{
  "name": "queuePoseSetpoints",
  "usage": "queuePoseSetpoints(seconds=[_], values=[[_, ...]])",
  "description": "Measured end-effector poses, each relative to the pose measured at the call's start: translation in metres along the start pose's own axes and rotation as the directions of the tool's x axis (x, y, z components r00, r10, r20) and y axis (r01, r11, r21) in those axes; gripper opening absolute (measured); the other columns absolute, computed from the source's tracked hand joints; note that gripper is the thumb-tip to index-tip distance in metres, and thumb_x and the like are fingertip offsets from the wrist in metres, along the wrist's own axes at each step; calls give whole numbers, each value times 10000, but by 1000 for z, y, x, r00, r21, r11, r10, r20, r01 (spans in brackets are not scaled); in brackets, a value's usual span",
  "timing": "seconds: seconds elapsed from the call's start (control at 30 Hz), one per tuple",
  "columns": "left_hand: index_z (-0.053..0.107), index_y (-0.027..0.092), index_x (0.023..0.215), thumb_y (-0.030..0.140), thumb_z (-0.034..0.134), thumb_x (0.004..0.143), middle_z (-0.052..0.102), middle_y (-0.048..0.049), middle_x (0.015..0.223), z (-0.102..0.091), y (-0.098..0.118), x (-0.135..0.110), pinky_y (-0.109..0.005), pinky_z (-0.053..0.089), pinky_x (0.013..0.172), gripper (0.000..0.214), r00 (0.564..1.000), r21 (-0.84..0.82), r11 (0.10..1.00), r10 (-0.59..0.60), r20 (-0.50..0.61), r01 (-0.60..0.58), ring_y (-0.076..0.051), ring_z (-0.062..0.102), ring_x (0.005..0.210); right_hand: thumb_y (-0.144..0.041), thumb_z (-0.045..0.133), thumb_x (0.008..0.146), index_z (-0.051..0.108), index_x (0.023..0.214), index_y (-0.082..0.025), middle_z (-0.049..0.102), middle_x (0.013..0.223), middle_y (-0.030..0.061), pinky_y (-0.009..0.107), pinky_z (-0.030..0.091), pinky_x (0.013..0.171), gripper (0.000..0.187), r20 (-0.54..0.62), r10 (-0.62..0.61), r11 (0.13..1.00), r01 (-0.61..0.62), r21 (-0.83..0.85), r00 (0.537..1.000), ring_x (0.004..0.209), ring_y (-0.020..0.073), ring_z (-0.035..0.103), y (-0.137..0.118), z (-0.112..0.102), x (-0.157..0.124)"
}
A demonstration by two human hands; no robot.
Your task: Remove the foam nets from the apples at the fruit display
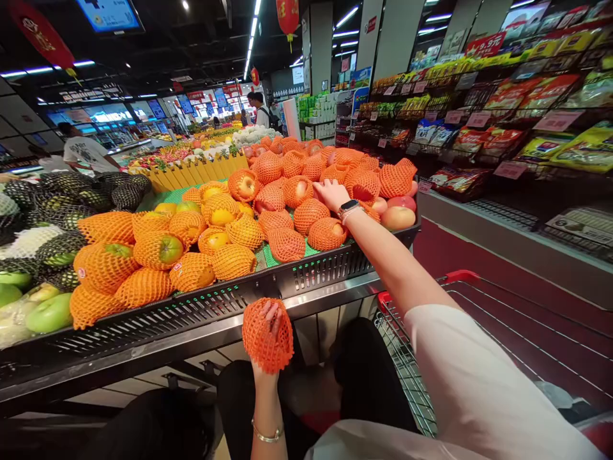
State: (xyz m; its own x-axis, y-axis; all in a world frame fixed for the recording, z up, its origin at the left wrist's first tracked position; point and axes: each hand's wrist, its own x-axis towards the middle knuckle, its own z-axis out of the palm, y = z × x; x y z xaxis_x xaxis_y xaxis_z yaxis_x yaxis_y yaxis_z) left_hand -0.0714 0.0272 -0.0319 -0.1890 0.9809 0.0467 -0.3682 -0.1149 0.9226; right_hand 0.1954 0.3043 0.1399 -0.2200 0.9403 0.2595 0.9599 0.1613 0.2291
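My left hand (pixel 269 332) is low in front of the stand, closed around a fruit wrapped in orange foam netting (pixel 261 342). My right hand (pixel 331 193), with a watch on the wrist, reaches far over the black display stand (pixel 201 313) and rests among the netted fruits (pixel 306 214) in the pile; its fingers curl down onto one of them. Bare pink-red apples (pixel 397 216) lie just right of that hand.
A red-handled wire shopping cart (pixel 502 332) stands at my right. Green apples (pixel 48 313) and dark-netted fruit (pixel 62 191) fill the stand's left side. Shelves of packaged goods (pixel 502 121) line the right aisle. People stand farther back in the store.
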Motion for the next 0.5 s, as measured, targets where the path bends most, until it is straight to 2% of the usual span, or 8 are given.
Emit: queuePoseSetpoints(seconds=[0.1,0.2,0.37,0.5], values=[[636,280,1103,413,527,808,621,-100,1237,1,1,2,-555,350,1128,341,997,-24,998,-52,-50,51,-345,529,1239,-231,514,894,415,1367,-136,522,1221,235,368,413,761,492,25,-48,999,49,-25,999,1052,339,516,5,-13,2],[635,284,1101,427,523,803,620,-104,1239,0,0,4,-570,352,1122,349,995,-40,995,-88,-40,87,-359,523,1243,-193,640,799,480,1312,-140,549,1200,211,375,398,787,540,70,-103,993,107,-48,992,1050,338,521,13,-28,0],[629,281,1127,420,469,843,592,-84,1289,6,-5,4,-516,349,1147,355,998,-54,998,-36,-43,33,-321,461,1314,-138,534,864,497,1303,-159,541,1221,195,371,371,785,441,83,-169,976,178,-125,982,1092,330,496,24,-45,-14],[617,272,1129,371,498,825,619,-65,1253,11,-5,0,-455,425,1100,341,996,-84,992,-90,0,89,-265,557,1223,-119,491,883,450,1349,-172,528,1238,191,349,361,759,471,68,-208,965,216,-150,976,1080,314,487,26,-50,-26]])
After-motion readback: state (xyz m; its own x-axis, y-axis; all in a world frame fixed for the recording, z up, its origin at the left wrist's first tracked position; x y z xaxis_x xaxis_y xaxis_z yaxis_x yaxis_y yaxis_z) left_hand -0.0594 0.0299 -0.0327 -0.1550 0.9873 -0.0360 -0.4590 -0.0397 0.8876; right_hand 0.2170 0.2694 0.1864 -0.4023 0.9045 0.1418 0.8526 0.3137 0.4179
